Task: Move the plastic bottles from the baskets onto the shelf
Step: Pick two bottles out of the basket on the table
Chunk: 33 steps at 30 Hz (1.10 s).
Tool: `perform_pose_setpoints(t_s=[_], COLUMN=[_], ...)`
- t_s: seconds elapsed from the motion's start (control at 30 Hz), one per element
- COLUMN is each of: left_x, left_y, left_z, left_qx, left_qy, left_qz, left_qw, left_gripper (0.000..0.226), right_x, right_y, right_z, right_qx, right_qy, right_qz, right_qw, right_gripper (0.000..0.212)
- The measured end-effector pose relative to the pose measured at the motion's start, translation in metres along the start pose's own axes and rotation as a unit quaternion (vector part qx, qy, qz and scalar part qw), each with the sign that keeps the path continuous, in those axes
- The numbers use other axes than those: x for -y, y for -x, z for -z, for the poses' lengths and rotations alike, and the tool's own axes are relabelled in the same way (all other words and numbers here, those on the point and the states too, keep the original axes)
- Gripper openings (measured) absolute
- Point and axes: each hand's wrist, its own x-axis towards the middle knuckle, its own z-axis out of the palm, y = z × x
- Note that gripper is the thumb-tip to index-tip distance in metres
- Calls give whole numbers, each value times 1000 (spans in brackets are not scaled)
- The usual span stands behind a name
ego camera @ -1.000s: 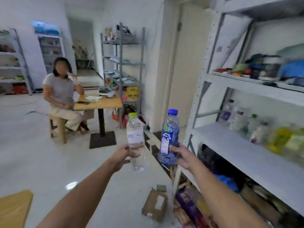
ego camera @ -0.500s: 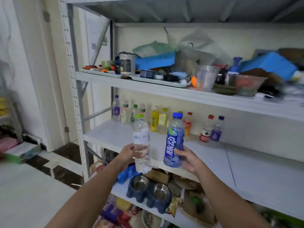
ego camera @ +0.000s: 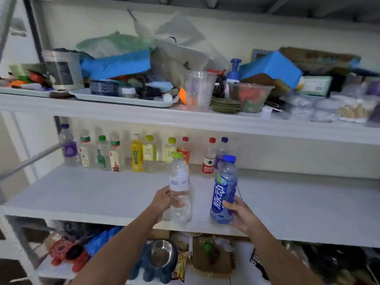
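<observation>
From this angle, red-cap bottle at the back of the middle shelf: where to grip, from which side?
Take the red-cap bottle at the bare neck above its label, from the front. It stands upright against the wall, a purple-cap bottle close on its right, an open gap on its left.

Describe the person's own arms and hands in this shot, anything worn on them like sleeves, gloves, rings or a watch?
Both forearms enter from the bottom edge and are bare: no sleeves reach into view. The left hand and the right hand wear no gloves, and no watch, bracelet or ring shows on the visible wrists and fingers. No markings show; the image is too soft for finer detail.
</observation>
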Motion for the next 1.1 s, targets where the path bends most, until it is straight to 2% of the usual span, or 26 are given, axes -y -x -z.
perform_pose_setpoints(t_s=[0.23, 0.4, 0.5, 0.7, 0.9, 1.1], left_x=[8, 30, 39, 45, 50, 53], left_y=[-55, -78, -87, -98, -105, -108], left_z=[-13, -16, -16, -30, -43, -44], left_qx=[20, 38, 46, 53, 71, 80], left_qy=[4, -5, -15, -16, -23, -45], left_qz=[11, 24, 34, 36, 28, 27], left_qw=[1000, 999, 998, 998, 997, 995], left_gripper=[52, 58, 59, 65, 68, 69], right_x=[-7, -17, -21, -31, -34, -25], right_y=[-21, -31, -35, -39, -48, -57], right_z=[13, 23, 29, 44, 61, 69], right_qx=[-52, -79, -101, -129, -159, -176], right_qy=[-36, -44, -49, -31, -10, 58], right_qz=[30, 32, 22, 10, 12, 19], right_qw=[998, 995, 993, 991, 987, 983], right_gripper=[52, 57, 53, 46, 54, 53])
